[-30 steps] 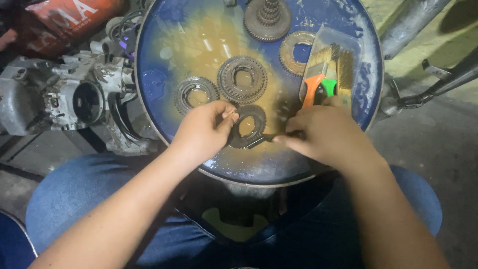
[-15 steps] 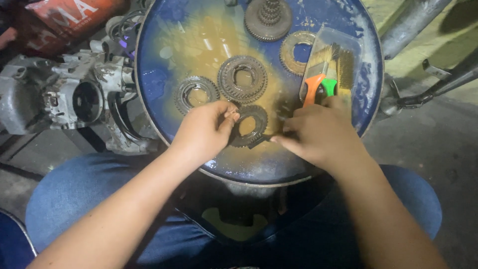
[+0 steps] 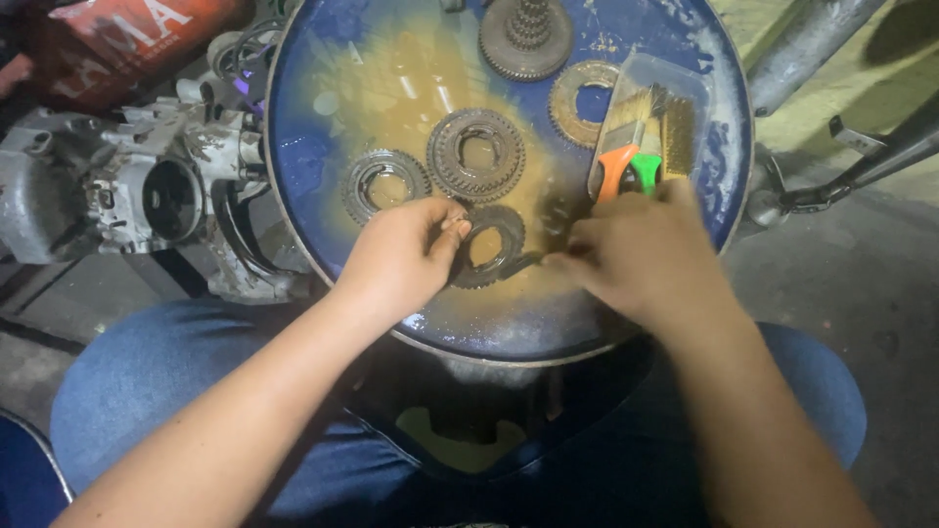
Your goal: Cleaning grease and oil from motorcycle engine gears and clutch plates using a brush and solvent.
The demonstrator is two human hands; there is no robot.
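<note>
You are seated, looking down at a round blue drum lid (image 3: 323, 88) that rests between your knees, its middle stained with yellowish-brown oily liquid. Your left hand (image 3: 401, 256) reaches in from the lower left and pinches the left edge of a dark toothed gear ring (image 3: 492, 246) lying flat near the front of the lid; thumb and fingers close on its rim. Your right hand (image 3: 641, 256) comes in from the lower right, fingers curled together just beside the ring's right edge. It appears to hold a small dark tool against the ring, but the hand is blurred and you cannot tell exactly what it grips.

Three more gears lie flat on the lid. A smaller gear ring (image 3: 383, 183) sits just behind your left hand. A larger double-toothed gear (image 3: 475, 154) lies beside it, toward the centre. A thin brass-coloured ring gear (image 3: 582, 102) lies farther back on the right. At the far edge stands a stepped gear cluster (image 3: 526, 36), upright.

Behind your right hand, a paintbrush with an orange handle (image 3: 614, 156) and a wire brush with a green handle (image 3: 667, 142) rest in a clear plastic tray (image 3: 675, 76), bristles pointing away from you.

To the left of the lid, on the floor, sits a grey metal engine casing (image 3: 117, 191). Your jeans (image 3: 147, 391) show below.
</note>
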